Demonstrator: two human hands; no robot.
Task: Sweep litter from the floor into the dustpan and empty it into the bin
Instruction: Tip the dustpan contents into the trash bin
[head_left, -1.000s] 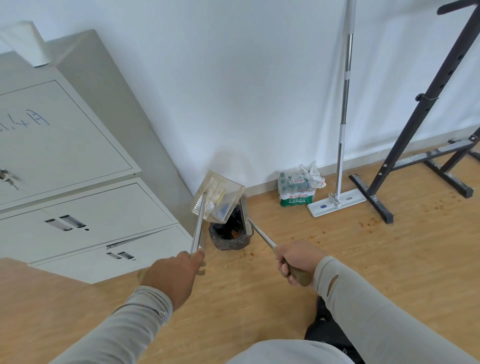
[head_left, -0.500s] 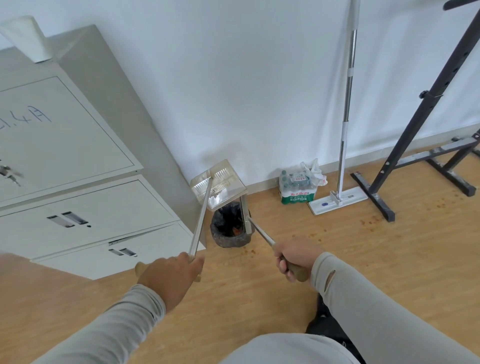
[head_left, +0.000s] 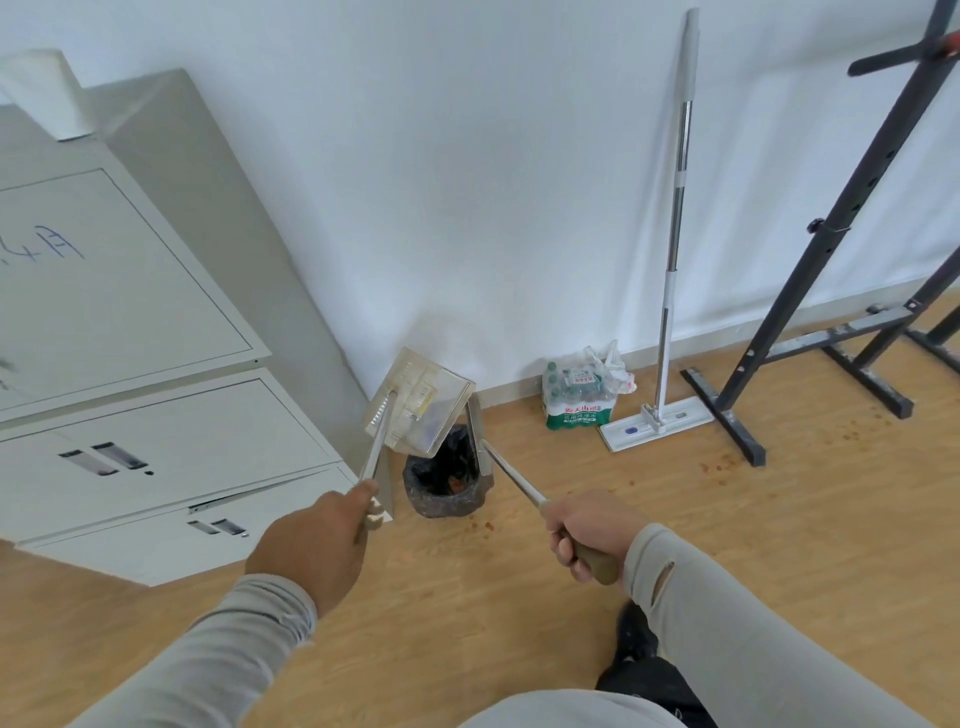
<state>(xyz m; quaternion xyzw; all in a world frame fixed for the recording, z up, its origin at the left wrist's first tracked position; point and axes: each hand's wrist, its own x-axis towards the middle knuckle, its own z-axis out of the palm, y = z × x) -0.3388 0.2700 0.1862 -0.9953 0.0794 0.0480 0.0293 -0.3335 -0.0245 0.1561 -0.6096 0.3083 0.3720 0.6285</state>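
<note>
My left hand grips the metal handle of a clear plastic dustpan, which is tilted up above the small bin lined with a black bag. Orange litter shows inside the bin. My right hand grips the tan handle of a broom whose head rests at the bin's right rim, just under the dustpan. Orange crumbs lie on the wooden floor beside the bin.
A grey metal cabinet stands left of the bin. A pack of water bottles and a flat mop stand by the wall. A black metal rack is at the right, with more crumbs near its foot.
The dustpan has stayed tilted over the bin, shifting slightly. Both hands keep their grip and the view has edged closer.
</note>
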